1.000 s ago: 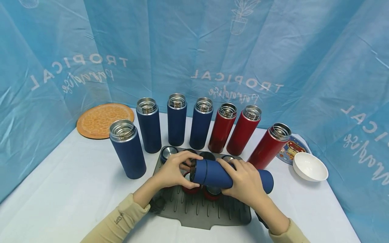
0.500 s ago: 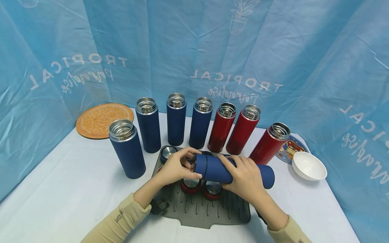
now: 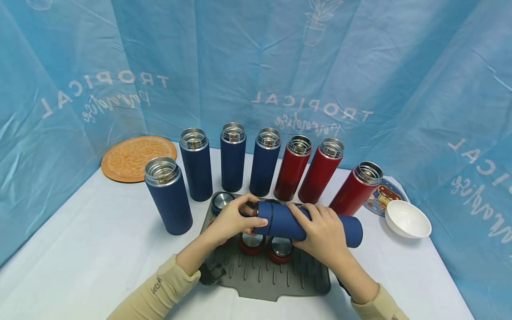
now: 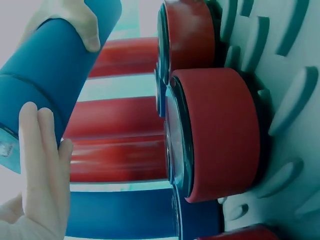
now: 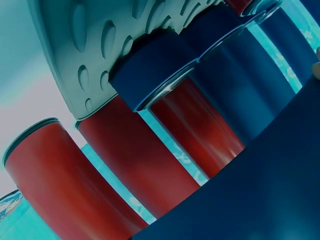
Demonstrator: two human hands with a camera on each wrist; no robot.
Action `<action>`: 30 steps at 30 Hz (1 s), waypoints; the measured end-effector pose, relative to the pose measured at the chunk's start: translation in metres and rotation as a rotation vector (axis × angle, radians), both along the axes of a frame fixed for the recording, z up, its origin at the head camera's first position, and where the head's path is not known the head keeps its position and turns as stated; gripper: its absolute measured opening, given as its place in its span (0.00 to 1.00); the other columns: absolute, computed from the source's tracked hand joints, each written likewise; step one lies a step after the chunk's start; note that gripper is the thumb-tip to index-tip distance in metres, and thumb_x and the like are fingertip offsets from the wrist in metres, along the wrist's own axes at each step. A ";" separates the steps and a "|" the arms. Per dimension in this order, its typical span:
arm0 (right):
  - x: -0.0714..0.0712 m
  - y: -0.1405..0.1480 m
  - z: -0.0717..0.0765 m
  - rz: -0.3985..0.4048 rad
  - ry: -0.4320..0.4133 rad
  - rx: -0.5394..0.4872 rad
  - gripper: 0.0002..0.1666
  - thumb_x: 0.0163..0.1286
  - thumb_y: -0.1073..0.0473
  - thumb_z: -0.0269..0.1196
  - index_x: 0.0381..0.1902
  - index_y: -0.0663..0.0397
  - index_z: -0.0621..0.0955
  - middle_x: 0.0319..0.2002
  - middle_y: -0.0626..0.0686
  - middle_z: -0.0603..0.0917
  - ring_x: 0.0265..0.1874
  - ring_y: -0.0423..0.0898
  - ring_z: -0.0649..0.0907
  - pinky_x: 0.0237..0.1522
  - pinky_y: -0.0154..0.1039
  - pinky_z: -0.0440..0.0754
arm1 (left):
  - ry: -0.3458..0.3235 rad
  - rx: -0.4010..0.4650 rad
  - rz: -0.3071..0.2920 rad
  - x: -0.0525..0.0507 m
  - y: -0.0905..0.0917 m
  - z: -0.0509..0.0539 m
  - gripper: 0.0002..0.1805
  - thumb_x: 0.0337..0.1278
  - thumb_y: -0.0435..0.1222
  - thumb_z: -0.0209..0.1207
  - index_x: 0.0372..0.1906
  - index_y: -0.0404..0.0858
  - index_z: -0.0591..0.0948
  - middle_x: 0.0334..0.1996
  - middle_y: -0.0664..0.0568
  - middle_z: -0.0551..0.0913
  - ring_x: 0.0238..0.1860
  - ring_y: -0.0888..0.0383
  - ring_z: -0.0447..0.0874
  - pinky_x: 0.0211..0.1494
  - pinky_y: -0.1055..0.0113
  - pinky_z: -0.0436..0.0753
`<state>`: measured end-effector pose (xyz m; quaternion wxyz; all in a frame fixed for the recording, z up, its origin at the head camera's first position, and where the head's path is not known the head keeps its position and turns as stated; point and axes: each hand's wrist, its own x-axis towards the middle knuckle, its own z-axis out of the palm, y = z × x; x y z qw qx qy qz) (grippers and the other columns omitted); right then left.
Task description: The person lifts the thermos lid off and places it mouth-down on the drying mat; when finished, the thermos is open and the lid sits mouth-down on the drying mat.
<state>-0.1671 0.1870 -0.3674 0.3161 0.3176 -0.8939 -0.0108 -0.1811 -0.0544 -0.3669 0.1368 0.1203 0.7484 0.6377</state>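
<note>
A blue insulated bottle (image 3: pixel 290 224) with its lid (image 3: pixel 262 215) on is held lying nearly level above a grey ridged mat (image 3: pixel 260 282). My right hand (image 3: pixel 326 233) grips its body from above. At the lid end, my left hand (image 3: pixel 232 220) has thumb and fingers around the lid. In the left wrist view, fingers of the left hand (image 4: pixel 42 160) lie along the lid. Beneath the bottle, two red lids (image 3: pixel 252 244) with steel tops sit on the mat, and a blue lid (image 3: pixel 222 202) sits at its far left corner. Other lids are partly hidden.
Several lidless blue bottles (image 3: pixel 232 164) stand upright in an arc behind the mat, with three lidless red bottles (image 3: pixel 294 173) to their right. A white bowl (image 3: pixel 408 220) sits at right, near a round patterned mat (image 3: pixel 384 198). An orange-slice placemat (image 3: pixel 138 158) lies far left.
The bottle has risen slightly, uncovering more of the red lids. My left thumb has moved from the lid's lower edge up onto its side. The right hand keeps its grip.
</note>
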 end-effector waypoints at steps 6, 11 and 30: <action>-0.002 0.003 0.002 0.010 0.002 0.023 0.57 0.24 0.39 0.79 0.59 0.43 0.74 0.39 0.58 0.81 0.35 0.56 0.81 0.41 0.50 0.79 | 0.135 -0.041 -0.121 -0.002 -0.006 -0.005 0.38 0.45 0.39 0.69 0.64 0.45 0.65 0.55 0.40 0.70 0.47 0.50 0.79 0.44 0.60 0.81; -0.002 0.005 0.003 -0.005 -0.043 0.036 0.56 0.26 0.38 0.78 0.59 0.42 0.74 0.40 0.57 0.81 0.36 0.56 0.81 0.42 0.50 0.78 | 0.583 -0.225 -0.238 -0.003 -0.013 -0.010 0.47 0.33 0.35 0.74 0.65 0.49 0.64 0.67 0.49 0.57 0.64 0.49 0.63 0.57 0.56 0.74; 0.000 0.000 0.003 0.023 -0.020 0.027 0.60 0.22 0.39 0.79 0.60 0.42 0.72 0.42 0.58 0.80 0.37 0.56 0.80 0.43 0.51 0.78 | 0.397 -0.068 -0.190 -0.006 -0.017 -0.009 0.36 0.35 0.32 0.72 0.57 0.42 0.74 0.52 0.44 0.73 0.47 0.50 0.78 0.45 0.65 0.81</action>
